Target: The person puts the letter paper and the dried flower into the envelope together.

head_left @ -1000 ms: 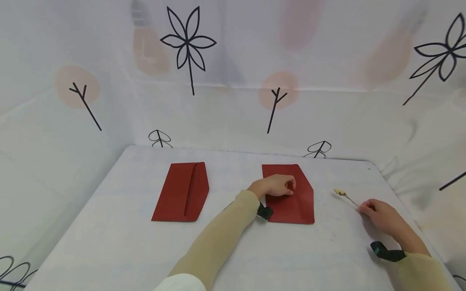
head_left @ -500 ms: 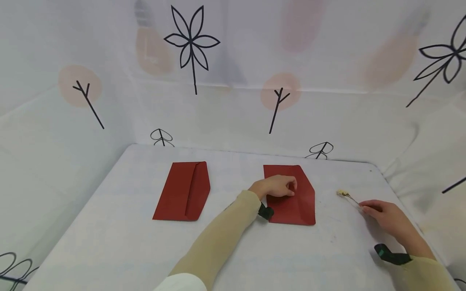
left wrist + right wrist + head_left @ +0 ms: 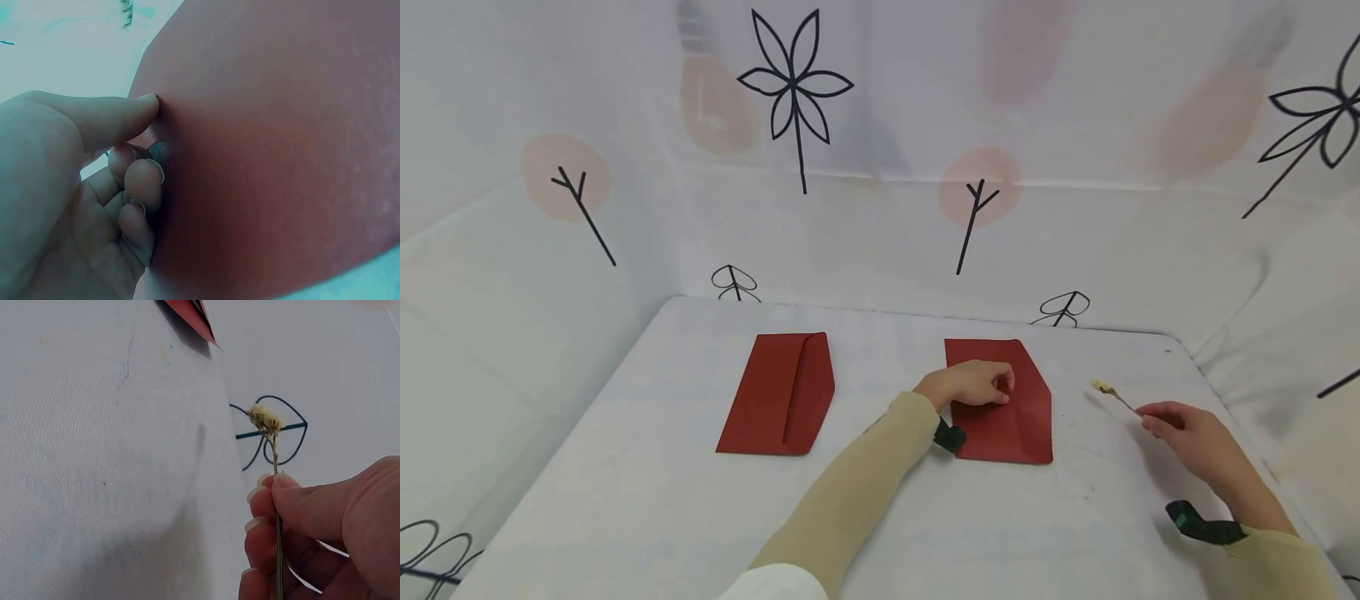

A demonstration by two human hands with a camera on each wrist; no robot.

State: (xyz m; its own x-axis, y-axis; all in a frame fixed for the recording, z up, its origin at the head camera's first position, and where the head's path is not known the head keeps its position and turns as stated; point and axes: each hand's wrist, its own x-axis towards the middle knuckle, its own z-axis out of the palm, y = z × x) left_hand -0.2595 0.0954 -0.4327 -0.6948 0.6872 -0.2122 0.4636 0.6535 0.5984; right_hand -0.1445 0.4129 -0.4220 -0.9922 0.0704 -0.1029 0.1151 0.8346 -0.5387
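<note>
My left hand (image 3: 977,383) is on the right-hand red envelope (image 3: 1033,429), and its curled thumb and fingers hold the paper near the middle. The left wrist view shows the thumb tip and fingertips against the red paper (image 3: 275,156); exactly where they grip is partly hidden. Off to the right, my right hand (image 3: 1187,437) pinches the thin stem of a small dried flower (image 3: 1105,387) between thumb and fingers. Its pale yellow head (image 3: 265,417) points up, away from the fingertips, in the right wrist view, and the flower is above the tabletop.
A second red envelope (image 3: 767,396) lies at the left with its flap unfolded toward the right. Both envelopes are on a white-covered table (image 3: 647,500). Behind it hangs a white cloth (image 3: 865,242) printed with plant drawings, which also encloses the sides.
My right hand has risen slightly with the dried flower, and its shadow has spread away from it. The left hand stays on the envelope; the head view has shifted a little.
</note>
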